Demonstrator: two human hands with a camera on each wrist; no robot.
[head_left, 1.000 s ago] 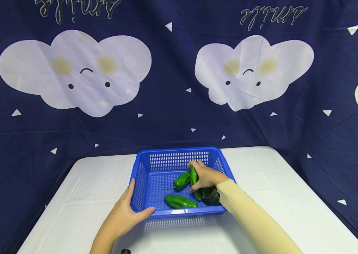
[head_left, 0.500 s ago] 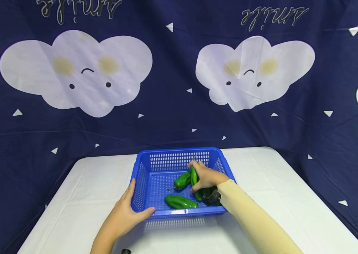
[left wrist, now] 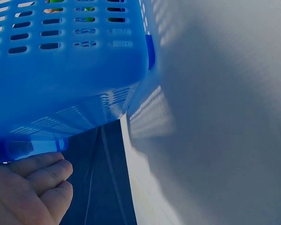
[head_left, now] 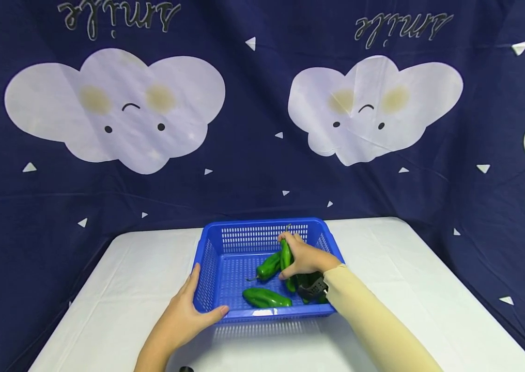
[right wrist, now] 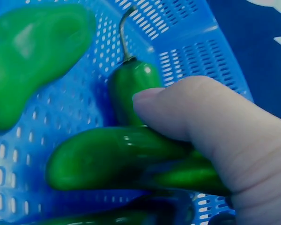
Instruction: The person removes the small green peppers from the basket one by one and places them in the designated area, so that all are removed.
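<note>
A blue plastic basket [head_left: 239, 312] with slotted walls stands on the white table. My left hand [head_left: 181, 320] rests on its near left corner, fingers straight along the outer wall and thumb laid over the front rim. Inside the basket my right hand [head_left: 308, 257] grips a long green pepper [head_left: 286, 254] between thumb and fingers, and its stem points up. In the right wrist view the thumb presses on this pepper [right wrist: 103, 159]. A second green pepper [head_left: 268, 266] lies just left of it, and another [head_left: 267, 298] along the front wall. More green shows below the right wrist, partly hidden.
A black device [head_left: 311, 287] is strapped at the right wrist, low over the basket's right side. A small dark object [head_left: 186, 369] pokes into view at the bottom edge. Behind the table [head_left: 151, 258] hangs a dark blue cloth [head_left: 253, 196] with cloud prints.
My right hand has risen very slightly with the pepper. My left hand keeps its place on the basket corner. The whole head view has shifted a little.
</note>
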